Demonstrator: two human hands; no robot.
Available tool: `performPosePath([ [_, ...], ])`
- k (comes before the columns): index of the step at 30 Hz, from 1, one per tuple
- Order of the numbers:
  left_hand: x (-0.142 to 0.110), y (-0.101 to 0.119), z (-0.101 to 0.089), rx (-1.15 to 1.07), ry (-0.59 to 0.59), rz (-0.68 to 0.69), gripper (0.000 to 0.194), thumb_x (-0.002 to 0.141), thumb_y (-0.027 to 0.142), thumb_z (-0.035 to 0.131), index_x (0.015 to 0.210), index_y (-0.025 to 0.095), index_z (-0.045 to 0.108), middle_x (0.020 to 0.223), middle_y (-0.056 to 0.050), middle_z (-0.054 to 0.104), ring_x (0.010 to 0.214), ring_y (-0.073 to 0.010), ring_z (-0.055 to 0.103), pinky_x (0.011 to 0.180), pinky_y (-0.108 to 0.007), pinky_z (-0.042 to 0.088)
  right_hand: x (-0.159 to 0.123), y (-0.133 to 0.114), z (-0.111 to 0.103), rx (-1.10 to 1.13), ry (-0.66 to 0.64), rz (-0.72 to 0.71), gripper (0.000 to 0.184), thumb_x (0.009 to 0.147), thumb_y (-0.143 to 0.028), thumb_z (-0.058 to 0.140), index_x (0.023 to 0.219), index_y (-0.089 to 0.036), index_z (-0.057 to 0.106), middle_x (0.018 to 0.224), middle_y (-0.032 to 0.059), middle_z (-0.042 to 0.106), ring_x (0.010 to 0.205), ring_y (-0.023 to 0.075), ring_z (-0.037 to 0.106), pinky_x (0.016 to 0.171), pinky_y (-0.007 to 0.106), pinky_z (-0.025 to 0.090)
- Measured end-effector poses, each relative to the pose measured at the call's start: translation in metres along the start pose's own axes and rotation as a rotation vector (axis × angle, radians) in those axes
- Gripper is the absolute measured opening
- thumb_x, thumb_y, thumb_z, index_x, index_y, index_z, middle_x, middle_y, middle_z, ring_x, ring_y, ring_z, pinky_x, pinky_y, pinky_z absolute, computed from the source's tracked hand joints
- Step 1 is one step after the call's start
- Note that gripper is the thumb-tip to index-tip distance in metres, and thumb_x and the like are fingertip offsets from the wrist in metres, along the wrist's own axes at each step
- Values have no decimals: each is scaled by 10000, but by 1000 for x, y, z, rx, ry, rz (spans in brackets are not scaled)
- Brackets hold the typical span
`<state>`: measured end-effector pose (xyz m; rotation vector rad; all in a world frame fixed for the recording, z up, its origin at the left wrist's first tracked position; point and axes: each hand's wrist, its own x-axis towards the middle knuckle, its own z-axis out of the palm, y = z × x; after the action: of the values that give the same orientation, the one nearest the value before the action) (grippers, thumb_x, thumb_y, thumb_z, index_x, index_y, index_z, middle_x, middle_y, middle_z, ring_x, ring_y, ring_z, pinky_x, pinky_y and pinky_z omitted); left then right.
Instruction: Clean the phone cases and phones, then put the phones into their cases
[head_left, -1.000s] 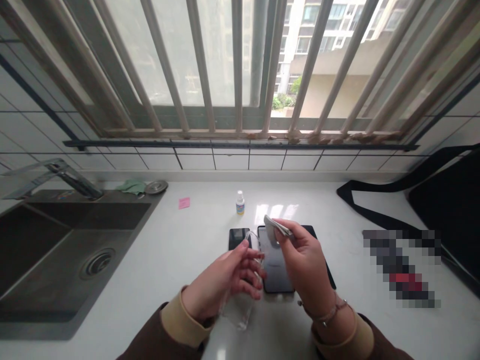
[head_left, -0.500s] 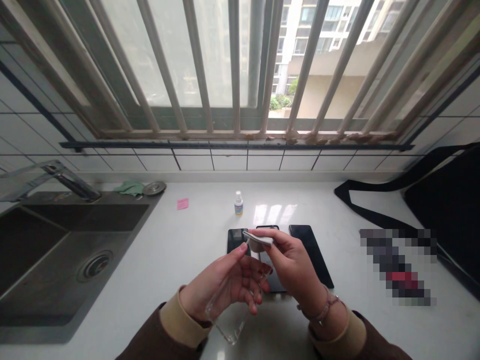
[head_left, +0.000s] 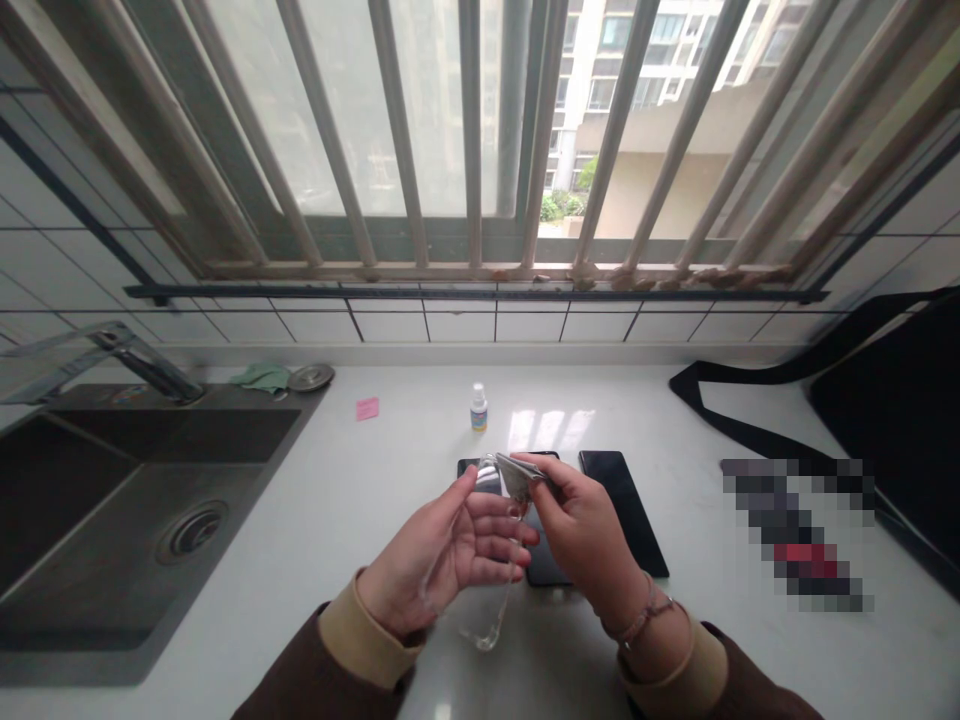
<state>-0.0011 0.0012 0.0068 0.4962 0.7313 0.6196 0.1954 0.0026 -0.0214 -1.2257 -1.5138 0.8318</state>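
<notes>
A clear phone case (head_left: 480, 640) is held upright in the curled left hand (head_left: 442, 555) above a white desk (head_left: 360, 500), a folded grey wipe (head_left: 519, 477) clamped against its top edge in the right hand (head_left: 589, 530) grip, over a black smartphone (head_left: 544, 565)

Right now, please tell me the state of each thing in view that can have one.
Left hand: fingers spread, palm up.
Right hand: pinching the folded grey cloth.
Clear phone case: held at the left hand.
Black phone: lying flat, screen dark.
Small bottle: upright, capped.

Counter (head_left: 420, 430) w/ phones (head_left: 622, 510), bottle (head_left: 478, 408).
</notes>
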Motion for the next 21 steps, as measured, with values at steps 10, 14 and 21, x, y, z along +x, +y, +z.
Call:
performPosePath([
  [10,-1,-3,3,60,103,54,453,1094,494,512,1170,92,706,995,-231,819,838,-259,831,687,-293,658,-2,1,0,-98,74,-98,351,1013,-205,558,1277,-231,788,1216,96,832,1100,262,807,964,455,661],
  [14,2,-4,3,62,133,127,276,1067,314,606,1141,74,722,955,-191,808,771,-211,810,666,-259,655,-5,3,3,-106,86,-164,418,1018,-149,530,1363,-224,755,1318,100,800,1209,259,782,1064,470,645],
  [21,11,-5,-3,-45,268,317,213,1044,171,589,1071,61,770,888,-135,778,714,-154,746,671,-238,631,-6,0,7,-53,-16,-294,475,1036,-95,516,1426,-273,722,1490,71,693,1382,258,677,1192,500,568],
])
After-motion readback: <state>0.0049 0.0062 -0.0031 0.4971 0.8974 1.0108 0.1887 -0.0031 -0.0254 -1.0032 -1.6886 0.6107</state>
